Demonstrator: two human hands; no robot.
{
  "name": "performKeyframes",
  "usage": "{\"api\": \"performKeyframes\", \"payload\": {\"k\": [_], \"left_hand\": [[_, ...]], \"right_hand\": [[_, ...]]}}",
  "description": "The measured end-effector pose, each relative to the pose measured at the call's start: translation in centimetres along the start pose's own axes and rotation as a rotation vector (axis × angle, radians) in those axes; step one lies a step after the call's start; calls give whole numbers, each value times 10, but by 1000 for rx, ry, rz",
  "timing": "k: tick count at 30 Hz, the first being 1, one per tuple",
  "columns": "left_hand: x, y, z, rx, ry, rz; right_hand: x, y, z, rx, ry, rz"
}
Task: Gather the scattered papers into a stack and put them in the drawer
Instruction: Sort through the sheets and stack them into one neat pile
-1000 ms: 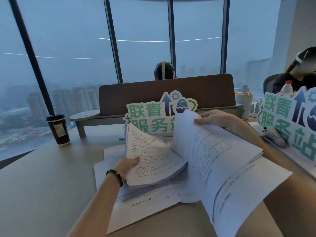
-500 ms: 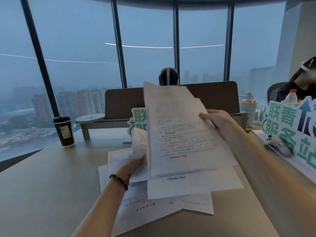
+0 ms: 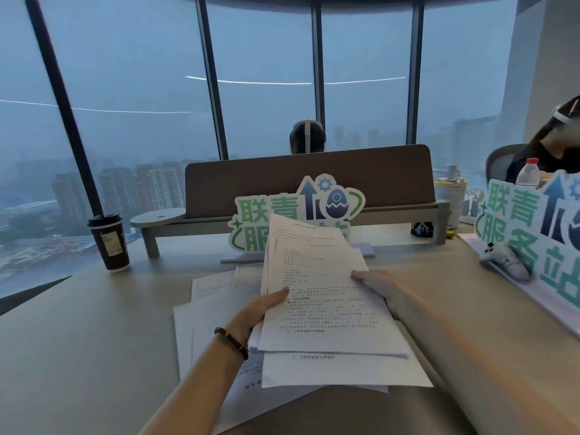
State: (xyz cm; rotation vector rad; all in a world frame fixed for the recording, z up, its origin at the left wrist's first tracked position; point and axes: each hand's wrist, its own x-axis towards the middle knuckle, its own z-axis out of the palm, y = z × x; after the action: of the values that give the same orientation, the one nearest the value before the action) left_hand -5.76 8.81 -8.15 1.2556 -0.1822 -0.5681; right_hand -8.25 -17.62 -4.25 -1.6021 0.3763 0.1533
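Observation:
A loose stack of white printed papers is held a little above the desk, tilted toward me. My left hand, with a dark bead bracelet on the wrist, grips the stack's left edge, thumb on top. My right hand holds its right edge. Under the stack, more sheets lie spread on the beige desk, some poking out at the left, the back and the front. No drawer is in view.
A green-and-white sign stands just behind the papers, before a brown desk divider. A dark coffee cup stands at the left. At the right are a second sign, a small white figure and a bottle. People sit beyond.
The sheets in my right hand came down from upright onto those in my left. Both hands now hold one stack, lower and closer to me.

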Motion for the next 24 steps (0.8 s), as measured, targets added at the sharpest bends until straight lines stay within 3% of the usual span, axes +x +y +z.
{"api": "performKeyframes", "payload": {"k": [5, 9, 13, 20, 24], "left_hand": [[-2, 1, 3, 22, 13, 13], [-10, 8, 16, 64, 78, 129], [-26, 27, 30, 98, 158, 255], [-44, 64, 63, 296, 329, 572], [-40, 69, 66, 324, 329, 660]], "right_hand": [[1, 1, 2, 4, -10, -52], [-13, -8, 5, 67, 2, -154], [-33, -27, 9, 127, -36, -378], [-61, -64, 17, 89, 115, -783], [-64, -68, 21, 119, 136, -897]]}}
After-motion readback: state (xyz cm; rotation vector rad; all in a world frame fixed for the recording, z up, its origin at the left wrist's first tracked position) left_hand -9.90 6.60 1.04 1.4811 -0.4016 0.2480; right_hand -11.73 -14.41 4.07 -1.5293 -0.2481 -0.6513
